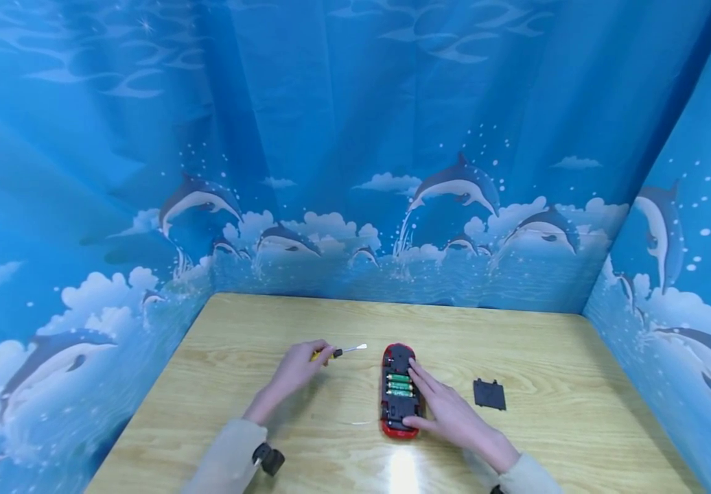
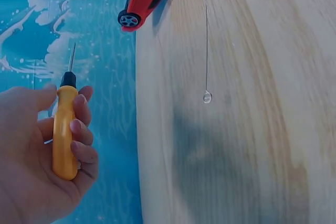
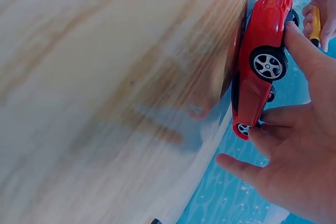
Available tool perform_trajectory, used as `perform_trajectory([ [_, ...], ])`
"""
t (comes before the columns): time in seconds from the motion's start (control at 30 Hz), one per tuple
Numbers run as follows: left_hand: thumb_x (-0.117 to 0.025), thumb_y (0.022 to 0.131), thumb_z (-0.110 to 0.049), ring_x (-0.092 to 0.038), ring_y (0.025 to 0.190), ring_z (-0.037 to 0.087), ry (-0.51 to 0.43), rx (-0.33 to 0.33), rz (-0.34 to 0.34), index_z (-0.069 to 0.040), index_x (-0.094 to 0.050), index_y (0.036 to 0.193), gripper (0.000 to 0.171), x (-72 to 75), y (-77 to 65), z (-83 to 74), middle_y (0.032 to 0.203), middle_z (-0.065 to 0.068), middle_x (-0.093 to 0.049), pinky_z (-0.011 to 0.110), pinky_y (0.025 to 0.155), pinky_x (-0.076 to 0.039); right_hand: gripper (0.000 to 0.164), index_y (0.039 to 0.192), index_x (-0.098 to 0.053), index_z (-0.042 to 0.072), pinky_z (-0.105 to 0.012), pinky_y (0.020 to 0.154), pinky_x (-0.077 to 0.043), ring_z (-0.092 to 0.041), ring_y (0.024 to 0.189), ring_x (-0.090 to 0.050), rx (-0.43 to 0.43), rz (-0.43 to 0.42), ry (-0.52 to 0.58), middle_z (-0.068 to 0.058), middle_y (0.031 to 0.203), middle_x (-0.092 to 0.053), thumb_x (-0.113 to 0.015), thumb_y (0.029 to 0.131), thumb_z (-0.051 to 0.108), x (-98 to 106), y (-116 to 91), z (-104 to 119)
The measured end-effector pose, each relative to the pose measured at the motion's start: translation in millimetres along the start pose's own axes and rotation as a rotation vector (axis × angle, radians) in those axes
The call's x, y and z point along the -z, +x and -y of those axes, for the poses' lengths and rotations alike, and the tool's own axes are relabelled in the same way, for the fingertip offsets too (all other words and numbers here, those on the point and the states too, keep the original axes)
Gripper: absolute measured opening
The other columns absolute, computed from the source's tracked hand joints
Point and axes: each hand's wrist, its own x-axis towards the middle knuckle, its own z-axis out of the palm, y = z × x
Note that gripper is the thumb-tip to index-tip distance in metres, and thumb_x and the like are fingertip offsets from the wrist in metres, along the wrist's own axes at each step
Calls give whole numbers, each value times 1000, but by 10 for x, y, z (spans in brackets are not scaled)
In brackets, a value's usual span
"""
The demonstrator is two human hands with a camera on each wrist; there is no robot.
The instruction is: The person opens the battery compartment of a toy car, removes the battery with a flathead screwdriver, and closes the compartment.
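Note:
My left hand grips a screwdriver by its yellow handle, the metal shaft pointing away from the fingers. To the right, a red toy car lies upside down on the table, its black underside facing up. Three green batteries sit side by side in its uncovered battery compartment. My right hand rests on the car's right side, thumb and fingers spread and touching the edge of the underside. In the right wrist view, the car's wheels show beside those fingers. A black battery cover lies right of the car.
The wooden table is bordered by blue dolphin-print curtains at the back and both sides. A thin wire-like strand with a small clear rounded end lies left of the car.

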Motion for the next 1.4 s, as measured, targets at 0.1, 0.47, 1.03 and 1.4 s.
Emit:
perform_trajectory([
  [0.1,-49,92,-43,-43,54,10,5,-12,19,-16,-66,89,31,-5,20,-48,73,6,-62,22,46,-37,94,147,-20,11,-48,97,-42,-34,123,-45,0,-6,8,-4,154,-13,-52,78,66,-3,3,0],
  [0.47,-59,84,-47,-49,58,5,182,-91,45,-23,-63,83,24,-18,61,-327,70,-11,-60,22,54,-43,94,145,-27,8,-48,95,-43,-34,120,-48,4,-35,1,-5,154,-16,-55,77,65,-3,8,8],
  [1.03,-66,79,-45,-50,55,4,569,-250,99,-22,-63,74,24,-138,214,-696,64,-12,-60,19,47,-40,93,144,-28,7,-49,94,-44,-35,119,-48,-1,-6,-20,-8,153,-19,-55,76,66,20,39,24],
  [1.4,-70,78,-40,-41,45,8,647,-273,145,-18,-61,62,29,-142,275,-944,51,-8,-48,24,38,-35,93,144,-29,6,-49,93,-44,-36,119,-48,-6,-5,-14,-9,152,-20,-56,77,64,25,34,35],
])
